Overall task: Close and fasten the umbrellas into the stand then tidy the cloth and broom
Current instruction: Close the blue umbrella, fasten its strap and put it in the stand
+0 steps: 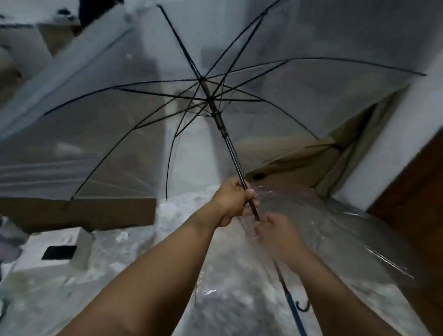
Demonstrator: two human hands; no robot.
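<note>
Open clear-plastic umbrella with black ribs [201, 80] spreading toward 12 o'clock | left hand [232, 199] gripping its thin black shaft | right hand [276, 234] pinching lower | likely handling light, floppy, slippery; runner at 12 o'clock looking best to grasp.

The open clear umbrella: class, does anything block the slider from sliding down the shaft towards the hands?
Nothing visible does. The slider sits high on the shaft, which is bare down to the left hand gripping it. The right hand is curled lower on the shaft.
</note>
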